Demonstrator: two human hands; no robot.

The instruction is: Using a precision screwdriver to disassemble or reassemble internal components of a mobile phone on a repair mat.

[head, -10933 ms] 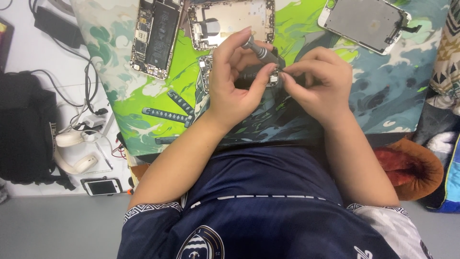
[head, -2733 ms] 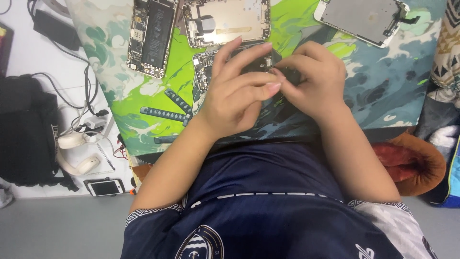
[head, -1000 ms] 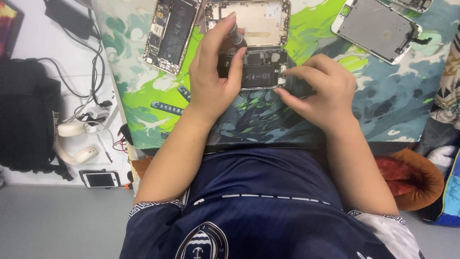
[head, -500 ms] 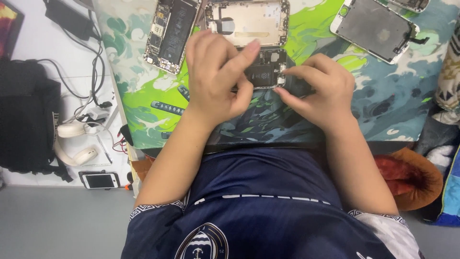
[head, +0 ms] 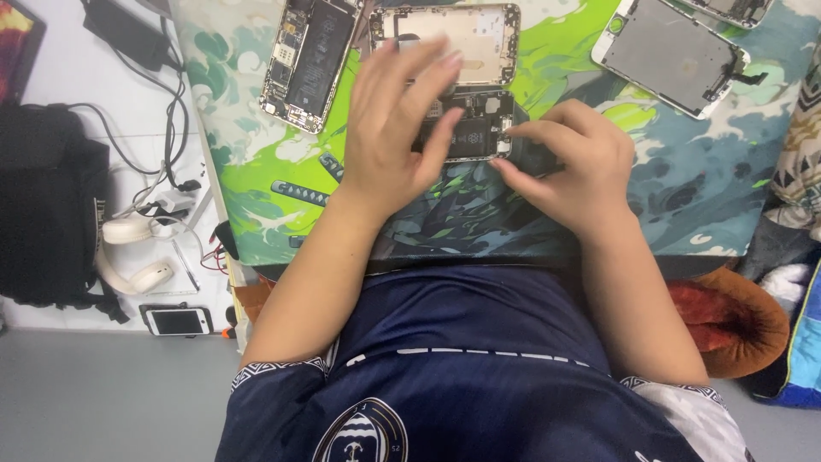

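A dark opened phone body (head: 469,127) with a black battery lies on the green and blue patterned mat (head: 701,180). My left hand (head: 395,120) hovers over its left end, fingers spread and blurred, holding nothing that I can see. My right hand (head: 569,162) rests at the phone's right end, thumb and fingers pinched on its edge. A gold empty phone housing (head: 466,38) lies just beyond the dark one. Another opened phone with a battery (head: 308,60) lies to the left of it.
A detached screen panel (head: 671,56) lies at the mat's far right, and a second panel (head: 735,8) shows at the top edge. Left of the mat: cables, a black bag (head: 47,205), white headphones (head: 128,252) and a small phone (head: 175,321). An orange cushion (head: 727,316) sits at right.
The screwdriver seen in my left hand a second ago is no longer visible. My left hand has opened and spread its fingers above the phone. My right hand stays at the phone's right end.
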